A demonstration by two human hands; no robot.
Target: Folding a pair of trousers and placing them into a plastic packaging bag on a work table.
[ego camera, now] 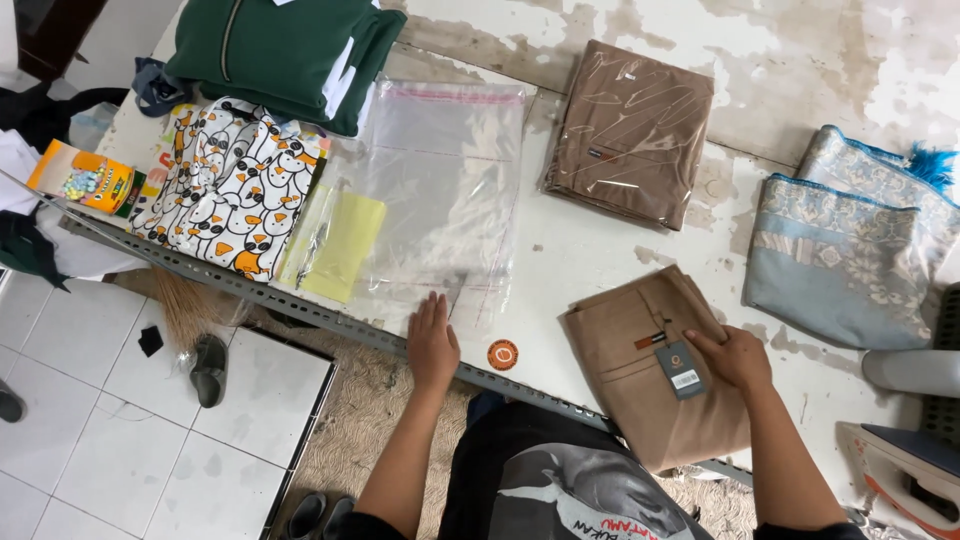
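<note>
Bagging step: left hand [432, 342] flat, unclenched, pinning clear plastic bag [445, 190]; right hand [738, 357] grasping folded tan trousers [655, 365]. Next, probably: opening bag mouth, sliding trousers in squarely

green jacket [280, 50], penguin-print cloth [235, 185], iron [905, 460]

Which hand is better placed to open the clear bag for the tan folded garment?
Left. The left hand already rests on the clear bag at its near edge; the right hand lies on the tan folded garment.

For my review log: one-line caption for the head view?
Left hand on clear bags, right hand on folded tan trousers.
</note>
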